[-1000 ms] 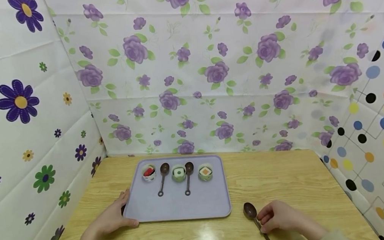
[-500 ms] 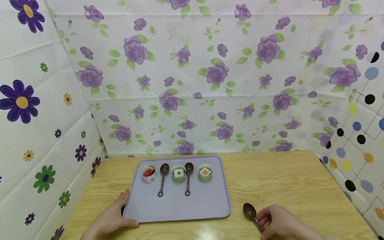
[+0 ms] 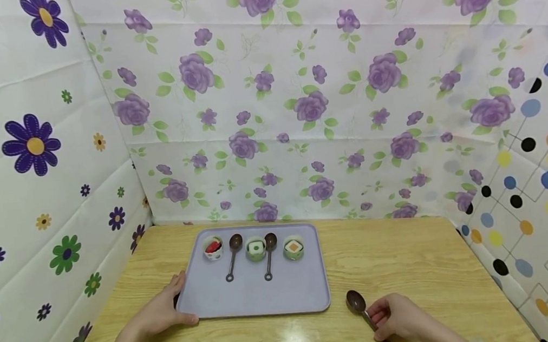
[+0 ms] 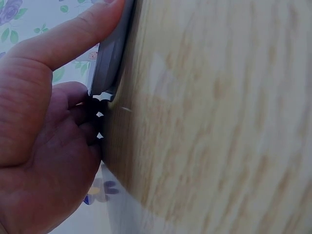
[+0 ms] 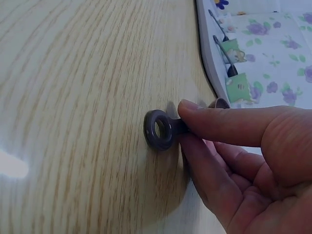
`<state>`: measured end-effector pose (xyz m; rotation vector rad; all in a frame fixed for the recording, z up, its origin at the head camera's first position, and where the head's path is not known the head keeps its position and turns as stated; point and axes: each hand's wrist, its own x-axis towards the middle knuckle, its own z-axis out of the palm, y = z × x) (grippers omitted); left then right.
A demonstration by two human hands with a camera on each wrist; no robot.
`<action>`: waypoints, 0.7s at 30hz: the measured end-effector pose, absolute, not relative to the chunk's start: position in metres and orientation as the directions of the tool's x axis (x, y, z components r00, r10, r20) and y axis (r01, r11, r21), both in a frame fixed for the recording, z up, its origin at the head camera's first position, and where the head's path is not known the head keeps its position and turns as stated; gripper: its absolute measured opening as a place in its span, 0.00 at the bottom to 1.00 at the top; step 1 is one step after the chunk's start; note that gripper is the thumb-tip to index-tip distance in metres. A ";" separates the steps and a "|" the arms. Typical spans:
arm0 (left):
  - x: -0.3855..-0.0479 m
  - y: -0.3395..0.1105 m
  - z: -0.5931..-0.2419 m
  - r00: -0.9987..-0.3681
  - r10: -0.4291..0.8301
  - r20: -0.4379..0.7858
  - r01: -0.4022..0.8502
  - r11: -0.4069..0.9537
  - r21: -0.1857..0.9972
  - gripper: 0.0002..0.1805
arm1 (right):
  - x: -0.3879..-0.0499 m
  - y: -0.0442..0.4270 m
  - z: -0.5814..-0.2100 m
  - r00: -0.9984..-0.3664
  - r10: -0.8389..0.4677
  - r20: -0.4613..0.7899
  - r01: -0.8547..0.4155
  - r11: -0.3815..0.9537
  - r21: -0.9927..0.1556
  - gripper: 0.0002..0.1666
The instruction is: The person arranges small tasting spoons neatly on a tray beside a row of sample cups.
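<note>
A brown plastic spoon [image 3: 356, 301] is at the table's front right, its bowl pointing away to the left. My right hand [image 3: 398, 316] pinches its handle between thumb and fingers; in the right wrist view the ring end [image 5: 158, 130] sticks out past the thumb. A pale lilac tray [image 3: 251, 299] lies left of it. My left hand [image 3: 155, 313] holds the tray's near left corner, thumb along the front edge and fingers at the left side. In the left wrist view the thumb [image 4: 80, 36] covers part of the rim, and those fingers are partly in shadow.
On the tray stand a white patterned cup [image 3: 213, 249] with red-topped food and two green cups, one in the middle [image 3: 256, 256] and one at right [image 3: 293, 255]. Two more brown spoons lie there, a left one [image 3: 233, 256] and a right one [image 3: 269, 255]. Patterned cloth walls [image 3: 313, 151] surround the table.
The spoon and my right hand have shifted only very slightly; the pinch on the handle is kept. The left hand and the tray stay put, while the head view drifts a little.
</note>
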<state>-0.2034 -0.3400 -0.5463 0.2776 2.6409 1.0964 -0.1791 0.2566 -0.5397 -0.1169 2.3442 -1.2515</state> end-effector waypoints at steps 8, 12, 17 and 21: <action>-0.205 -0.342 -0.550 -0.947 0.272 -0.171 0.067 0.687 0.723 0.74 | -0.179 0.258 -0.539 -0.877 -0.302 -0.374 0.149 0.570 -0.808 0.21; -0.205 -0.343 -0.552 -0.947 0.271 -0.170 0.069 0.693 0.718 0.74 | -0.179 0.261 -0.542 -0.872 -0.330 -0.363 0.141 0.540 -0.830 0.19; -0.205 -0.343 -0.552 -0.948 0.269 -0.173 0.064 0.689 0.722 0.75 | -0.180 0.262 -0.542 -0.865 -0.351 -0.359 0.138 0.521 -0.842 0.18; -0.205 -0.343 -0.552 -0.947 0.272 -0.171 0.067 0.689 0.722 0.74 | -0.182 0.264 -0.543 -0.861 -0.352 -0.368 0.148 0.518 -0.843 0.19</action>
